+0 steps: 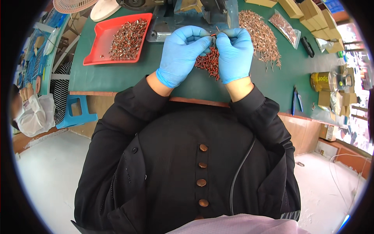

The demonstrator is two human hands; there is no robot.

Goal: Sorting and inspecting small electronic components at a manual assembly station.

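Both hands wear blue gloves and meet over the green table [117, 74]. My left hand [181, 52] and my right hand [235, 52] pinch one small red-and-metal part [213, 35] between their fingertips. Just below the fingers lies a small heap of red parts [207, 63], partly hidden by the hands. A grey metal machine [183, 15] stands right behind the hands.
A red tray [101, 39] with several small parts lies at the left. A large heap of copper-coloured parts [261, 37] and a clear bag [286, 27] lie at the right, with cardboard boxes [311, 15], blue-handled pliers [296, 99] and a yellow tin [322, 81]. A blue stool [76, 113] stands below the table edge.
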